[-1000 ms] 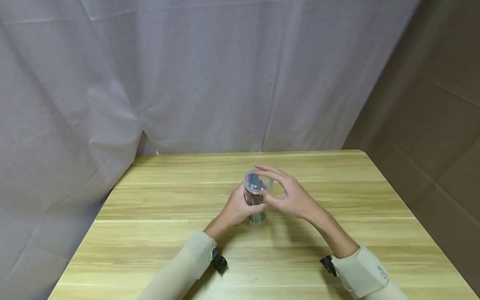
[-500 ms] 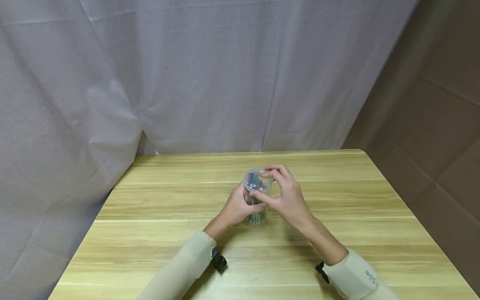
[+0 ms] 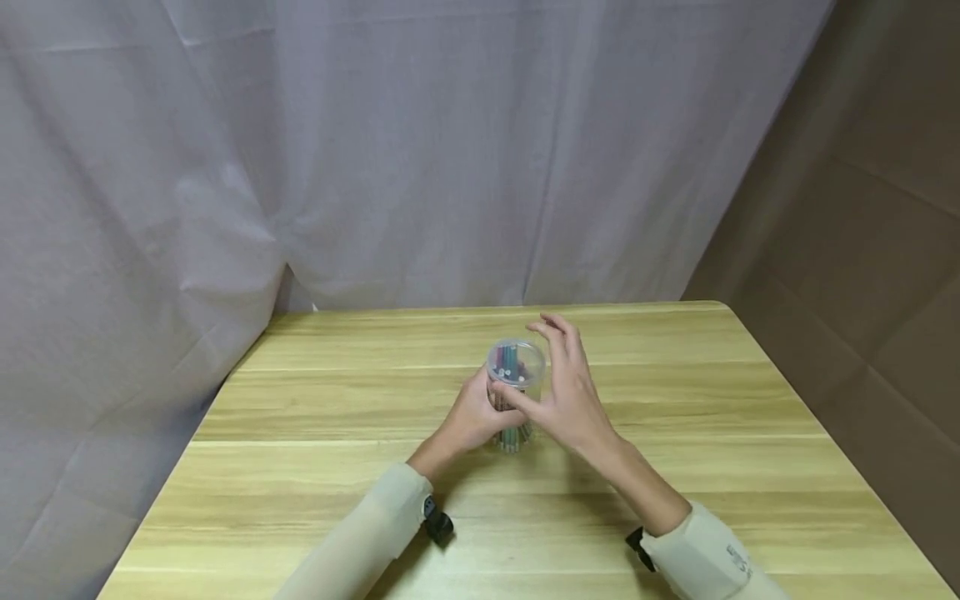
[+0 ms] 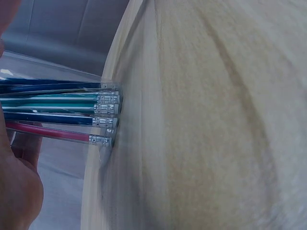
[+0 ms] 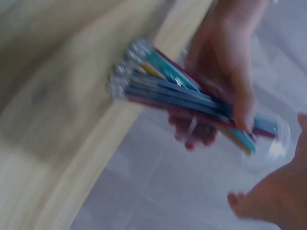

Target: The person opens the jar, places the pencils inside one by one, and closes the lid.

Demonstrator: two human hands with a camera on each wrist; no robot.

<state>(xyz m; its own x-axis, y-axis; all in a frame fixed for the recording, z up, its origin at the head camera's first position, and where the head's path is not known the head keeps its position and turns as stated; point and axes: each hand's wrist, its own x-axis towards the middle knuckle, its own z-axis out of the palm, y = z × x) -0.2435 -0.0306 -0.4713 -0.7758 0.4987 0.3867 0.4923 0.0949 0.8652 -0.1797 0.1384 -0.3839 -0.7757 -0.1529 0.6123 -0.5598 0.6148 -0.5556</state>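
A clear plastic jar point(image 3: 513, 438) stands upright on the wooden table, with several pencils point(image 4: 57, 103) in blue, green and red inside. Its round clear lid point(image 3: 528, 360) sits on top. My left hand point(image 3: 471, 412) grips the jar round its middle, the thumb across the near side. My right hand point(image 3: 573, 408) is at the lid's right side, thumb by the near rim and fingers raised apart from it. In the right wrist view, blurred, the right thumb and a finger are spread around the lid end. The left fingers are partly hidden behind the jar.
The wooden table point(image 3: 300, 500) spreads around the jar on all sides. A grey cloth point(image 3: 420, 167) hangs behind its far edge, and a brown one point(image 3: 862, 275) hangs to the right. Black wrist cameras point(image 3: 438, 523) sit below both cuffs.
My right hand has turned about the lid; its fingers have lifted off the far rim and its thumb has shifted left along the near rim. The left hand and jar have stayed put.
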